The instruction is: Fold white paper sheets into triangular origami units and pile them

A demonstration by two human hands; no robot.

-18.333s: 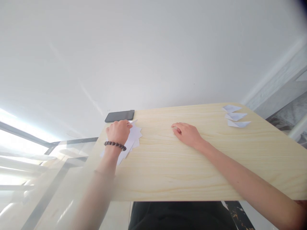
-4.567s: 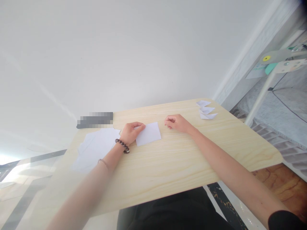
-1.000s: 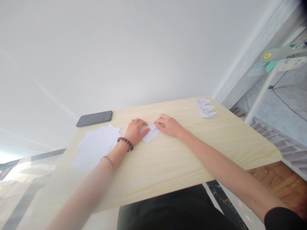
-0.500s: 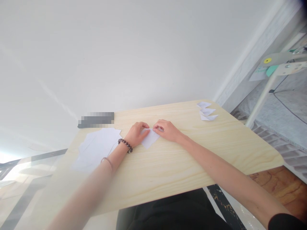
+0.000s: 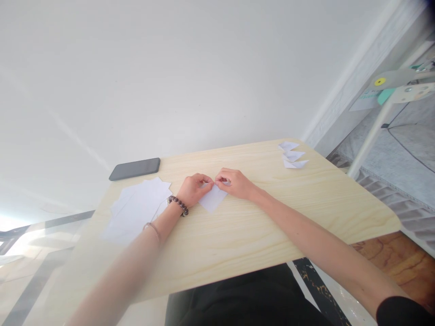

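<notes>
Between my hands is a small white piece of folded paper [image 5: 212,200], its pointed corner toward me over the wooden table. My left hand [image 5: 195,189], with a dark bead bracelet at the wrist, pinches the paper's far edge between thumb and fingers. Right beside it, my right hand [image 5: 234,182] pinches the same edge from the other side. The fingertips of both hands nearly meet at the middle of that edge. Part of the paper is hidden under the fingers.
A pile of white paper sheets [image 5: 137,206] lies to the left, partly under my left forearm. Behind it rests a dark phone [image 5: 135,169]. Several folded paper pieces [image 5: 293,156] stand in a row at the far right of the table [image 5: 272,226], which meets a wall.
My hands have drawn slightly closer together, and the fingertips now nearly touch at the middle of the paper's far edge. The paper stays in about the same place.
</notes>
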